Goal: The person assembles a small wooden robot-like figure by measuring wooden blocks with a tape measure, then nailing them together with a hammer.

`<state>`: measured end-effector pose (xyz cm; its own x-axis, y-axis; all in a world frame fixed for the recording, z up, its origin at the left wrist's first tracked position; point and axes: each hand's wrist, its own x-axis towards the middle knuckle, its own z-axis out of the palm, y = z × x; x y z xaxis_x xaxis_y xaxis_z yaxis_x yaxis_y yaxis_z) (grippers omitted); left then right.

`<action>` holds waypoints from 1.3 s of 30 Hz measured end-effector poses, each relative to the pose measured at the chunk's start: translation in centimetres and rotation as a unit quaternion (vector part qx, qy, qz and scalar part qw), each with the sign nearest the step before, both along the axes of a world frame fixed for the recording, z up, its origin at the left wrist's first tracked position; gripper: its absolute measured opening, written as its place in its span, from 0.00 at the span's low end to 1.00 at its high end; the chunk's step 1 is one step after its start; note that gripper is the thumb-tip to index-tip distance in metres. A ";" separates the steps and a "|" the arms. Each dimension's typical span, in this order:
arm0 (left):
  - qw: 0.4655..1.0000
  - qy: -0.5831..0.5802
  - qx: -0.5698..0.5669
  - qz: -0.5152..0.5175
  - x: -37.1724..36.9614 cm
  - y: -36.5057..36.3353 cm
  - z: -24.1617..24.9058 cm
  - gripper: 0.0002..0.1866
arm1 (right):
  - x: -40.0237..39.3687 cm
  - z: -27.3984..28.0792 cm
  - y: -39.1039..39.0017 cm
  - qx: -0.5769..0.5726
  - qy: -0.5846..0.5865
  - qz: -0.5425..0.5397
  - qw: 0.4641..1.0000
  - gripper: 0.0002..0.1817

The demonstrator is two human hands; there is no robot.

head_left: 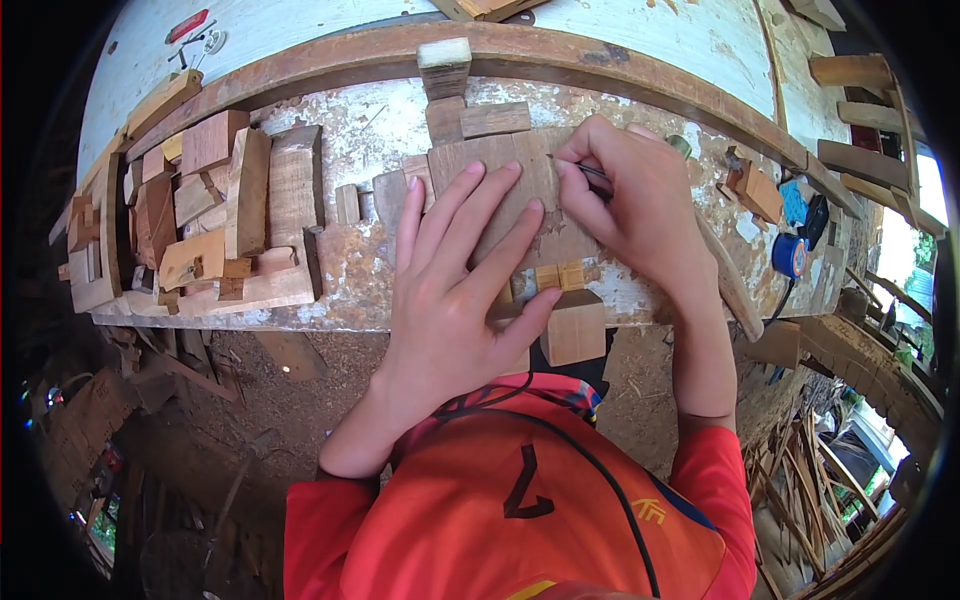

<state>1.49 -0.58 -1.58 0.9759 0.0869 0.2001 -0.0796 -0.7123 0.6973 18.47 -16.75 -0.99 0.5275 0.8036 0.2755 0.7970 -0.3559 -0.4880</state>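
Note:
My left hand lies with spread fingers on a flat wooden board, pressing on its left part. My right hand pinches a thin dark pencil, whose tip touches the board near its upper right. Small wooden blocks sit around the board: a strip along its far edge, an upright pale-topped block beyond that, and a larger block at the bench's near edge. Part of the board is hidden beneath both hands.
Several wood offcuts are heaped on the bench's left. A long wooden rail crosses the far side. To the right are a blue tape roll, a wooden block and a curved wooden handle. A black cable runs down my shirt.

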 end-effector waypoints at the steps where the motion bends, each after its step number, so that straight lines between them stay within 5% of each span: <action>1: 1.000 -0.001 0.001 -0.001 0.0 0.0 0.0 0.34 | 0.0 0.0 0.0 0.003 0.001 -0.002 1.000 0.10; 39: 1.000 -0.003 0.001 0.006 -0.1 -0.1 -0.1 0.33 | 0.3 -0.6 -0.2 0.032 0.029 -0.006 0.999 0.11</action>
<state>1.44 -0.71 -1.63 0.9737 0.0975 0.2057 -0.0753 -0.7149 0.6951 18.73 -16.91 -1.56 0.5528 0.7792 0.2954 0.7630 -0.3308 -0.5553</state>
